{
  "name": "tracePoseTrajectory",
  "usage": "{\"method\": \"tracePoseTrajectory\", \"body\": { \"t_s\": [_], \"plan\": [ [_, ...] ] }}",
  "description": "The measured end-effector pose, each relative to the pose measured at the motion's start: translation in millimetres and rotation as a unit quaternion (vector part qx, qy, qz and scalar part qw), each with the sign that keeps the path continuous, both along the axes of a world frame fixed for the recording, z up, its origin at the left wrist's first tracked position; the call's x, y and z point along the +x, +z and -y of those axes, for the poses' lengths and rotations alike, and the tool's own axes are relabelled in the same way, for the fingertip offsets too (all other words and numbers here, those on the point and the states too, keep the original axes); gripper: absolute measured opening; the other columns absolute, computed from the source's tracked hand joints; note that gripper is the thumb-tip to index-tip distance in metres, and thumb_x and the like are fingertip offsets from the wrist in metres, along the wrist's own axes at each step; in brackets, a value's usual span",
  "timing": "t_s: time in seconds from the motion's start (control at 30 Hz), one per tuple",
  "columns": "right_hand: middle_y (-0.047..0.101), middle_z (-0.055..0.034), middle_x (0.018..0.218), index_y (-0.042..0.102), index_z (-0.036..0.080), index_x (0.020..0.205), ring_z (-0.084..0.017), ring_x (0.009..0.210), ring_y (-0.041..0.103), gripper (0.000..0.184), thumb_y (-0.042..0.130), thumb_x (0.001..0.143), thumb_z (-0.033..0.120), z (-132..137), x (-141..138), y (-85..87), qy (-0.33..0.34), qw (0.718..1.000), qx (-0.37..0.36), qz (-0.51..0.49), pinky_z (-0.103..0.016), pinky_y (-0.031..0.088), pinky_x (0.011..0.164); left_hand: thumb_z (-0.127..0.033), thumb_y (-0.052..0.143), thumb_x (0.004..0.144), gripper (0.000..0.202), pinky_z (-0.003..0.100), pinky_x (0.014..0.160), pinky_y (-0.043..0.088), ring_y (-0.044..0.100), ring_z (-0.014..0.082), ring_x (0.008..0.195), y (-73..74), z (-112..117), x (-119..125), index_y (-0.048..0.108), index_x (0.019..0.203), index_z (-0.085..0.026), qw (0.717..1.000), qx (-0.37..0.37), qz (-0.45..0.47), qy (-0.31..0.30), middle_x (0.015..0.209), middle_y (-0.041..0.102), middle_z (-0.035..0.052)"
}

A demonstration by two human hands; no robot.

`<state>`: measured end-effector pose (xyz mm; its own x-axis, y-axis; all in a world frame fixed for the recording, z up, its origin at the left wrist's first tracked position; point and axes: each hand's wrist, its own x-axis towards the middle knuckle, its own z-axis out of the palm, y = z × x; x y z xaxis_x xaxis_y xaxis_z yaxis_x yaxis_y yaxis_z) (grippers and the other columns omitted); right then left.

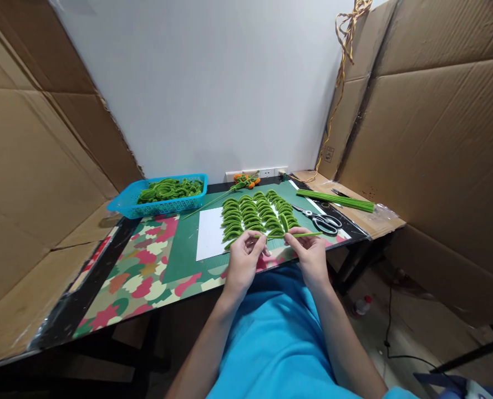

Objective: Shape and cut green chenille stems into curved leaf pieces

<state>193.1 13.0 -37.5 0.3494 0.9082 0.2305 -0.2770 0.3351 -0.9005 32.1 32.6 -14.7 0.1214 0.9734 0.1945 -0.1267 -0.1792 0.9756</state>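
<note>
Both my hands hold a thin green pipe cleaner (pixel 302 235) level above the table's near edge. My left hand (pixel 244 260) pinches its left end and my right hand (pixel 308 252) pinches it nearer the middle, so the right end sticks out past my fingers. Just beyond my hands, several folded green pipe-cleaner leaves (pixel 257 213) lie in rows on a white sheet (pixel 208 235).
A blue basket (pixel 132 206) of green leaves stands at the back left. Scissors (pixel 325 221) and a bundle of straight green stems (pixel 335 200) lie to the right, a small orange flower sprig (pixel 246 180) at the back. Cardboard walls stand on both sides.
</note>
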Motion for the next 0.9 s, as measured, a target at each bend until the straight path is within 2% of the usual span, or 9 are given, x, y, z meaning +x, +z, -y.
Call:
{"method": "tracePoseTrajectory", "body": {
  "t_s": [0.13,0.27,0.47,0.7,0.8,0.9],
  "plan": [
    [0.076,-0.0039,0.076,0.080,0.017,0.088,-0.019,0.068,0.073,0.031,0.092,0.077,0.042,3,-1,2.2,0.033,0.998,-0.005,0.051,-0.028,0.058,0.065,-0.053,0.077,0.087,0.038,0.022,0.064,0.053,0.066,0.0125,0.065,-0.7,0,0,0.063,0.094,-0.018,0.998,0.016,0.007,0.063,0.072,0.065,-0.0024],
    [0.078,-0.0054,0.075,0.081,0.017,0.085,-0.023,0.065,0.076,0.032,0.095,0.073,0.044,3,-1,2.4,0.093,0.994,-0.018,0.062,-0.031,0.062,0.064,-0.049,0.072,0.092,0.031,0.022,0.072,0.054,0.067,0.0127,0.072,-0.7,3,1,0.063,0.095,-0.019,0.991,0.060,-0.021,0.115,0.079,0.066,-0.0017],
    [0.080,-0.0079,0.079,0.083,0.016,0.085,-0.024,0.068,0.079,0.030,0.093,0.076,0.043,2,-4,0.0,0.117,0.987,-0.014,0.111,-0.031,0.065,0.064,-0.048,0.072,0.095,0.028,0.021,0.072,0.052,0.069,0.0137,0.077,1.8,10,4,0.066,0.100,-0.021,0.987,0.084,-0.068,0.123,0.084,0.070,-0.0003],
    [0.080,-0.0083,0.078,0.084,0.016,0.082,-0.022,0.065,0.077,0.027,0.094,0.075,0.040,1,-6,2.0,0.111,0.984,-0.018,0.140,-0.030,0.064,0.062,-0.046,0.079,0.090,0.030,0.024,0.078,0.059,0.074,0.0162,0.083,-0.5,11,5,0.078,0.098,-0.018,0.986,0.091,-0.058,0.130,0.089,0.078,0.0042],
    [0.079,-0.0084,0.075,0.084,0.015,0.084,-0.022,0.061,0.076,0.031,0.095,0.074,0.043,1,-7,2.4,0.091,0.989,-0.024,0.113,-0.030,0.064,0.057,-0.045,0.081,0.088,0.032,0.028,0.088,0.064,0.079,0.0204,0.095,-3.7,11,5,0.083,0.106,-0.018,0.990,0.072,-0.050,0.109,0.104,0.083,0.0075],
    [0.079,-0.0091,0.074,0.084,0.014,0.088,-0.022,0.058,0.075,0.037,0.094,0.074,0.047,1,-7,2.8,0.079,0.992,-0.029,0.094,-0.028,0.062,0.051,-0.042,0.085,0.085,0.039,0.034,0.101,0.065,0.079,0.0245,0.111,-6.6,11,6,0.083,0.116,-0.019,0.996,0.046,-0.026,0.078,0.122,0.082,0.0094]
  ]
}}
